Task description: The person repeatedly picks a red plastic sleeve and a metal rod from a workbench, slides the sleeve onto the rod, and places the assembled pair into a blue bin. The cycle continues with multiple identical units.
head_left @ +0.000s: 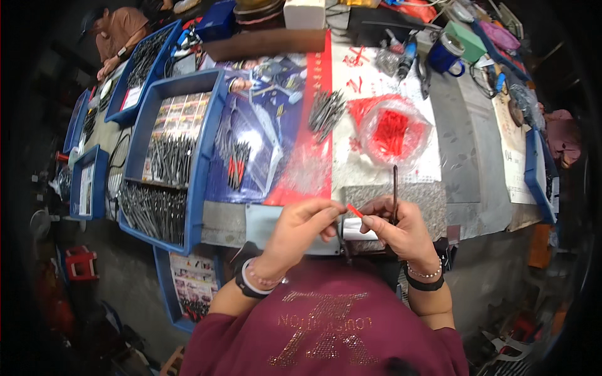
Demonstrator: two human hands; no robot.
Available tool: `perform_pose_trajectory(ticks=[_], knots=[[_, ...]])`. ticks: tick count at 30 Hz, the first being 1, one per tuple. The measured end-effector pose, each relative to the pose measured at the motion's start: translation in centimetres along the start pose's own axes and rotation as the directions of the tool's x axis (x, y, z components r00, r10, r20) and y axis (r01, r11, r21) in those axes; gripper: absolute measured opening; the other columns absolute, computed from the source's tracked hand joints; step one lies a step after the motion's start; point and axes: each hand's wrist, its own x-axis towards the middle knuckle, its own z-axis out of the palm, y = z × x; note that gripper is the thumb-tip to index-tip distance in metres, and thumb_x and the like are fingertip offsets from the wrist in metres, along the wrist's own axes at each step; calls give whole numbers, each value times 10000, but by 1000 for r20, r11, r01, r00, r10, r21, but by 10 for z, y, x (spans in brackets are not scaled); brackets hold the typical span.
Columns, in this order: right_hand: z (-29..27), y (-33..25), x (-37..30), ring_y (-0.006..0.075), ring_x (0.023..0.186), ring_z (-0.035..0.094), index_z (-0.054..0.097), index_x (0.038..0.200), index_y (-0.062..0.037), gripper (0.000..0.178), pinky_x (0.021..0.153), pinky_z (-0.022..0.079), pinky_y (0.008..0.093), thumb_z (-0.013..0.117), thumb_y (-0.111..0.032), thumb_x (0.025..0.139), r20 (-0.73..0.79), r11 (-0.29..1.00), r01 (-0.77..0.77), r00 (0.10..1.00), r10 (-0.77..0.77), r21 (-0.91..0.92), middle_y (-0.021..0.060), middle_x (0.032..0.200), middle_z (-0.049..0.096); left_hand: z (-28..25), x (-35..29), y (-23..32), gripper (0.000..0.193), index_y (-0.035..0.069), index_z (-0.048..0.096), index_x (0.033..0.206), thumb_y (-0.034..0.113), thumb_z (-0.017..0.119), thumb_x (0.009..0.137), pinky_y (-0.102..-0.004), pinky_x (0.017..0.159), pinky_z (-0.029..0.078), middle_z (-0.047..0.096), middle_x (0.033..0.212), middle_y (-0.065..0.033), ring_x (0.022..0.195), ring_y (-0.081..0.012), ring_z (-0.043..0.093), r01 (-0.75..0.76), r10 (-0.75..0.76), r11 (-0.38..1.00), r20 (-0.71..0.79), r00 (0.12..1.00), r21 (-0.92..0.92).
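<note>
Close together in front of my body, both hands work over a small red strip-like piece [355, 210]. The thumb and fingers of my left hand [302, 227] are pinched at its upper left end. My right hand [401, 230] has its thumb against the lower right end, fingers curled. A thin dark rod [396, 182] stands up out of the right hand, between its fingers. Just beyond the hands lies a speckled grey stone slab [426, 202]. Below the fingers is a shiny pale block or roll [359, 229], partly covered; its kind is unclear.
A clear bag of red pieces [394, 135] lies beyond the slab. Left of it are a pile of grey metal tools [327, 114] and several red-and-black tools [237, 164]. A blue crate [197, 169] of dark tools stands at left. A blue mug [446, 55] stands far right.
</note>
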Motion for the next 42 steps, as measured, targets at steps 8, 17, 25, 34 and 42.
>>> perform_pose_trajectory(ticks=[8,17,25,34,42], knots=[[15,19,-13,36,613,523,624,1057,50,176,541,427,197,574,-88,960,0,996,90,996,-90,9,47,798,650,6,-6,-1,150,5,657,1025,121,575,975,-193,600,472,642,813,-12,662,-58,583,-30,30,999,9,1000,26],[19,22,-24,35,588,519,625,1048,40,189,528,428,194,554,-115,968,7,983,-79,997,79,167,49,835,663,2,-13,-7,119,8,654,979,103,583,964,-180,558,454,636,808,-2,632,-34,557,-40,43,998,-78,996,47],[34,28,-35,123,819,675,599,1040,51,148,695,524,223,604,13,897,-72,999,44,997,-43,20,98,936,670,7,-19,-10,206,0,625,1068,179,560,992,-189,602,468,617,832,0,681,-46,571,-11,10,998,-17,1000,-58],[42,26,-42,160,627,647,668,1028,5,220,570,499,276,643,32,811,-121,927,254,948,-295,-276,111,802,663,8,-20,-13,236,-29,608,1101,173,529,1007,-205,616,491,619,842,-23,691,-61,580,-9,11,989,13,1000,-148],[43,27,-41,132,565,580,670,1001,30,219,525,443,256,635,85,792,-65,825,377,895,-442,-421,89,730,630,9,-21,-16,236,-33,609,1097,170,531,1007,-211,632,497,633,844,-35,695,-65,584,-10,11,991,3,1000,-132]])
